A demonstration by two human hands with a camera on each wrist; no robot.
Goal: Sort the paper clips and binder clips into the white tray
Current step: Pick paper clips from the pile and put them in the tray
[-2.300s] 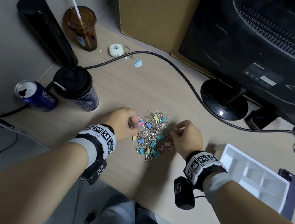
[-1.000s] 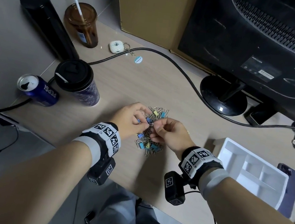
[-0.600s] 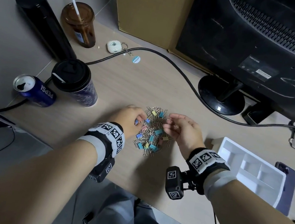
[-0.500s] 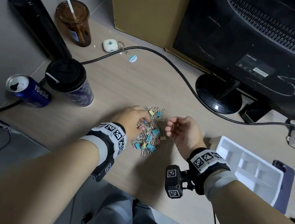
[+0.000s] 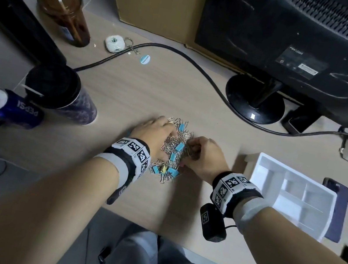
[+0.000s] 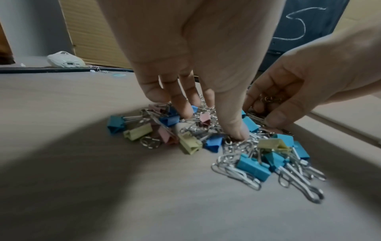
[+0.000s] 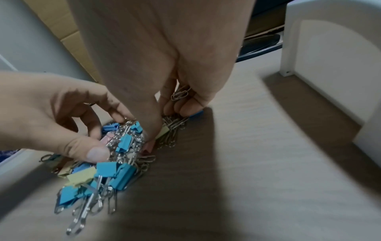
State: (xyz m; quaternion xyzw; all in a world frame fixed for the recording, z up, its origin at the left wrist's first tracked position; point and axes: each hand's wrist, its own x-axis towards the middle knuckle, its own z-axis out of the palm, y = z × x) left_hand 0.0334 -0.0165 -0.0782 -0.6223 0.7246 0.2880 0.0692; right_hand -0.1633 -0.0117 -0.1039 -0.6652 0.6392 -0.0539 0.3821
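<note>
A pile of silver paper clips and blue, yellow and pink binder clips lies on the wooden desk between my hands. My left hand rests on the pile's left side. Its thumb and fingertips press down on the clips. My right hand is at the pile's right edge and holds a few paper clips inside its curled fingers, while its thumb touches the pile. The white tray with several compartments stands to the right of my right hand.
A lidded dark cup and a Pepsi can stand left of the pile. A black cable crosses the desk behind it. The monitor stand is at back right, and a phone lies beside the tray.
My right hand has dropped from just above the pile down onto its right edge. My left hand has stayed on the pile's left side. The head view has shifted a little.
</note>
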